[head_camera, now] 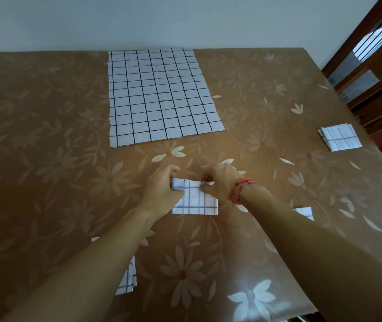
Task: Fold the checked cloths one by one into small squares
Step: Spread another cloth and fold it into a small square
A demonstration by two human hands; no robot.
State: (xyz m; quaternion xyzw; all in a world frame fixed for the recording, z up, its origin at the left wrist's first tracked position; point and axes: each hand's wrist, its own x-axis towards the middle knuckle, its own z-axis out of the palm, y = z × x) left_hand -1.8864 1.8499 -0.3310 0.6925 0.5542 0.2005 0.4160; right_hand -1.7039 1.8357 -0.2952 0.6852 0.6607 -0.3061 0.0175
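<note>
L hand [162, 187] & R hand [220, 182] both grip the folded cloth [194, 202] lying between them on the table [45, 135]: L curls on its left edge, R pinches the far edge. Red thread band [241, 189] on R wrist. Big flat cloth [162, 96] lies beyond the hands. Folded square [340, 137] sits far to R. Other folded pcs peek from under R forearm [305, 212] & L forearm [128, 277].

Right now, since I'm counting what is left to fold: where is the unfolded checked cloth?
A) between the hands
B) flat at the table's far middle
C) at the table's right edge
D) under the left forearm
B: the unfolded cloth lies spread flat at the far middle of the table, beyond the folded cloth.
</note>
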